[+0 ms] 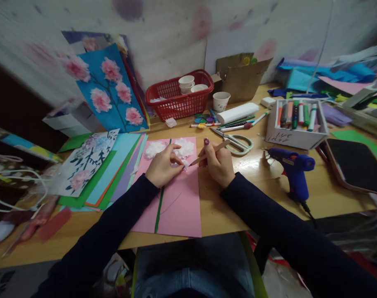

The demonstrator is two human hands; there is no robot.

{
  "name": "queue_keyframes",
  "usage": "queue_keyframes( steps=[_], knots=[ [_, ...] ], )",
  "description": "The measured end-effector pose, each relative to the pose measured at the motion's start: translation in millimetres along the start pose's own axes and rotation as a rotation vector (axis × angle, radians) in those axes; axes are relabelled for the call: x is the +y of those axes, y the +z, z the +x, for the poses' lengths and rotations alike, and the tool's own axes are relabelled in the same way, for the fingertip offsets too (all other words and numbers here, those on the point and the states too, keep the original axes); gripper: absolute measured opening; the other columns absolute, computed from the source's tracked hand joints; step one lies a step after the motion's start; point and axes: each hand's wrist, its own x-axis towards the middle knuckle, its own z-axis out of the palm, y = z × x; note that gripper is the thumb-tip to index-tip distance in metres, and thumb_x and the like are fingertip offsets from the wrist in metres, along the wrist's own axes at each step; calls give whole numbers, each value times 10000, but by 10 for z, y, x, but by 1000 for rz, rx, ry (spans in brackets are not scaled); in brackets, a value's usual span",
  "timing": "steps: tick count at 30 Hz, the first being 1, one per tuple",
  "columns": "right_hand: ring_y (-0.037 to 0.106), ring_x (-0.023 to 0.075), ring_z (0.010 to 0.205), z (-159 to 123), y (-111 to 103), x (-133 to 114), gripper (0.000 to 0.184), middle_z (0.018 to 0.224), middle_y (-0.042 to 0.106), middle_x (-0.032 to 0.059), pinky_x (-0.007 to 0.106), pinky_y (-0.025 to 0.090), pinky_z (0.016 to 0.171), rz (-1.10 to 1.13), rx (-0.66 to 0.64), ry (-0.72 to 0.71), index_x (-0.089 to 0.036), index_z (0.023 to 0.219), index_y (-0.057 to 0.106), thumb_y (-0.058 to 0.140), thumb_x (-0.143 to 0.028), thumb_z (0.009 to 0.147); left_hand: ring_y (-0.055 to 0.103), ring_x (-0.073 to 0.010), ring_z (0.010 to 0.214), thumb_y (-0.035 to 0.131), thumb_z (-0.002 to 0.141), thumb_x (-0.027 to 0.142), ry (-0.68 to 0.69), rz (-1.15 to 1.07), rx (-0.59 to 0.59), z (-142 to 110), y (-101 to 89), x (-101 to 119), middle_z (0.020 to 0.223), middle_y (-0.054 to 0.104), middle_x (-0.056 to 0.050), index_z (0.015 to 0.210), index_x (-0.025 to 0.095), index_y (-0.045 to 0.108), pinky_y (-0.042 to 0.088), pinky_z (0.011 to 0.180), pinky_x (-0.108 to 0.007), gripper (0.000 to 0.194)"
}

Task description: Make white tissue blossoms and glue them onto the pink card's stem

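Note:
On the pink sheet of paper [182,211] two fluffy white tufts [184,148] lie near the top, beside a painted green stem [159,207] and a thin curved line. My left hand [164,164] rests over the sheet, thumb and forefinger pinched at a small whitish bit [185,164] too small to make out. My right hand [218,162] is closed round a slim brown pencil-like stick [202,159]. Its dark tip points left, close to my left fingertips.
Behind the sheet stand a red basket [178,105] with paper cups and a paper cup [221,102]. Scissors [238,142], a box of markers [295,134], a blue glue gun [292,169] and a phone [358,163] lie right. Coloured papers [114,165] and a blue flower picture [109,89] are left.

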Motion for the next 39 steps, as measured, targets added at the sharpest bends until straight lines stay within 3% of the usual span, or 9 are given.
queue_keyframes(
  steps=[5,14,24,39],
  knots=[
    [553,110,425,-23,19,-8,530,476,594,-12,226,416,475,-92,-85,-102,-202,646,550,326,-535,993,699,-204,815,695,719,82,8,7,-16,21,2,-11,789,756,-2,1180,157,513,488,772,-318,502],
    [565,121,478,-31,39,2,500,531,602,1,236,414,517,-167,-115,-136,-207,660,537,324,-509,997,710,-213,841,693,727,51,109,35,-54,64,27,-47,788,760,-3,1178,155,503,475,820,-354,500],
    [592,121,491,-41,44,28,425,557,621,-2,224,421,510,-188,-129,-134,-216,669,512,357,-427,1003,724,-242,921,646,757,45,103,18,-96,69,-5,2,859,784,-43,1219,160,477,459,876,-411,505],
    [578,145,461,-6,85,24,456,495,592,-8,250,409,510,-219,-124,-75,-223,657,524,358,-493,985,730,-243,910,606,717,-23,48,-27,-124,72,-14,-38,876,793,-56,1234,138,481,450,909,-432,555]
  ],
)
